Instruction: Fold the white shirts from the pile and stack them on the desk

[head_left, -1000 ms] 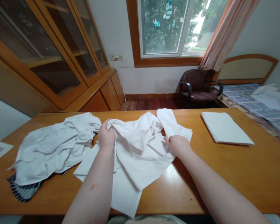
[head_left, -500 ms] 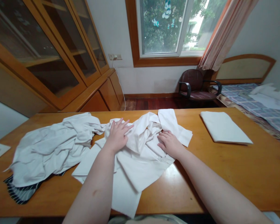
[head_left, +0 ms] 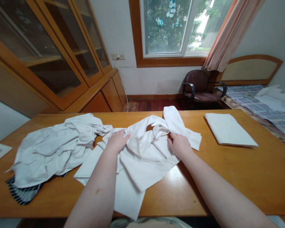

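Observation:
A crumpled white shirt [head_left: 142, 164] is spread over the middle of the table, with a sleeve standing up at its far right side. My left hand [head_left: 117, 141] has its fingers curled into the cloth on the left, the fingertips mostly hidden. On the right, my right hand [head_left: 181, 146] grips the cloth by the raised sleeve, fingers bent round it. Between the hands the fabric lies in loose folds with a small gap showing the wood.
More rumpled white clothes [head_left: 54, 148] lie at the left on the wooden table [head_left: 218, 177], above a dark striped cloth [head_left: 23, 191]. A folded white cloth [head_left: 229, 129] rests at the right. Beyond the table are a brown armchair [head_left: 197, 84] and a bed [head_left: 270, 104].
Both hands have gone from spread fingers lying on the shirt to curled fingers gripping it. The right hand has shifted right, and the sleeve beside it has risen.

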Demonstrator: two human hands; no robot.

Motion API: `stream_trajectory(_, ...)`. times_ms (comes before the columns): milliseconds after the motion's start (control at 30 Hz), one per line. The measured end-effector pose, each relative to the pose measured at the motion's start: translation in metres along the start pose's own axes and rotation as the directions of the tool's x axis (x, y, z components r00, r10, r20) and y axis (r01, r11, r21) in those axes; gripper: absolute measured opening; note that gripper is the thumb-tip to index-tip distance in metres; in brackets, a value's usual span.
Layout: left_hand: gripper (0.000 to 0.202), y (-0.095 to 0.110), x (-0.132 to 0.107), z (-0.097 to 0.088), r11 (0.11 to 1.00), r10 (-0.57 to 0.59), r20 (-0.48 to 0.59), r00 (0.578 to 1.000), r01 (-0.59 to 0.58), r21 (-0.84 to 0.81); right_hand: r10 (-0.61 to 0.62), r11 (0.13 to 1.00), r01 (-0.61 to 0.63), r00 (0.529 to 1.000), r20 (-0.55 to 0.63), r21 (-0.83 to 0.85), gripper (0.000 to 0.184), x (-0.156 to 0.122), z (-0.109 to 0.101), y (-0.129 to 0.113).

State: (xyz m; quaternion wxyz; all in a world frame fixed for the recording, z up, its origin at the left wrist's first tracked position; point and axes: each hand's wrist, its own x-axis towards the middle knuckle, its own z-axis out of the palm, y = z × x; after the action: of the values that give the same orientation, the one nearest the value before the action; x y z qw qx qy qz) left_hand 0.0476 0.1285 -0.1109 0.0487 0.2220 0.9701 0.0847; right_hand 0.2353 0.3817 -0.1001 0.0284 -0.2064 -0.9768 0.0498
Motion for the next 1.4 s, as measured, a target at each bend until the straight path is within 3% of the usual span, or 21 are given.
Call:
stream_trajectory(233,0.053,-0.006,0.006,0.005,0.999,-0.046,-0.052,0.998,0.045,-0.009,0.199,0.978,-0.203,0.977,0.083,0.045,0.036,-0.006,-0.007,0.007)
stream_trajectory(600,0.048,0.008,-0.001,-0.006,0.996,0.057,-0.108,0.993,-0.063,-0.056,0.281,0.957,-0.280,0.960,-0.005,0.081,0.033,-0.004,-0.011,0.014)
stream_trajectory(667,0.047,0.012,-0.002,-0.008,0.989,0.119,-0.103,0.988,-0.127,-0.076,0.237,0.969,-0.232,0.971,-0.044,0.085,0.029,-0.002,-0.008,0.017)
stream_trajectory(767,0.053,0.015,-0.004,-0.011,0.979,0.178,-0.067,0.982,-0.184,-0.084,0.041,0.995,-0.024,0.985,-0.170,0.102,0.024,0.001,-0.002,0.020)
stream_trajectory(867,0.060,0.017,-0.007,-0.012,0.973,0.209,-0.021,0.978,-0.210,-0.092,-0.146,0.976,0.183,0.951,-0.271,0.116,0.041,0.003,0.005,0.019)
stream_trajectory(933,0.053,0.019,-0.009,-0.012,0.966,0.244,-0.001,0.970,-0.243,-0.088,-0.218,0.961,0.254,0.939,-0.265,0.112,0.043,0.003,0.010,0.017)
stream_trajectory(1067,0.035,0.028,-0.011,-0.012,0.958,0.277,-0.115,0.954,-0.283,-0.039,-0.316,0.931,0.346,0.923,-0.220,0.115,0.014,0.002,0.016,0.014)
stream_trajectory(1167,0.034,0.037,-0.011,-0.009,0.921,0.328,-0.189,0.926,-0.358,-0.154,-0.364,0.896,0.406,0.903,-0.226,0.179,0.014,0.002,0.017,0.011)
stream_trajectory(1267,0.034,0.041,-0.012,-0.007,0.878,0.310,-0.207,0.928,-0.363,-0.311,-0.265,0.910,0.319,0.938,-0.223,0.264,0.026,0.003,0.020,0.011)
stream_trajectory(1400,0.032,0.036,-0.013,-0.009,0.808,0.121,-0.336,0.934,-0.290,-0.514,-0.039,0.954,0.105,0.971,-0.234,0.280,0.032,0.006,0.024,0.016)
